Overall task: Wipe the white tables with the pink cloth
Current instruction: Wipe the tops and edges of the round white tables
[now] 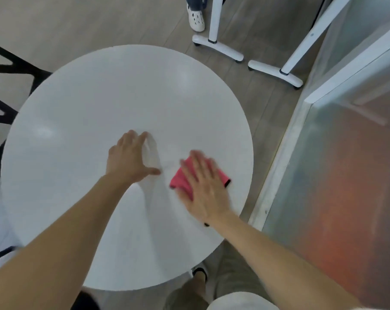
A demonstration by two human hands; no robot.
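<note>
Head view: I see the pink cloth flat on the round white table, near its 4 o'clock edge. The right hand presses it with straight, slightly spread fingers, blurred. The left hand rests near the table's centre, fingers together, thumb splayed. Black chair at 9 o'clock, wheeled white legs at 1, frosted partition at 3

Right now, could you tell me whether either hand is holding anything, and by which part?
Nothing is gripped. The right hand presses flat on the middle of the cloth; the left hand rests on the table, empty.
</note>
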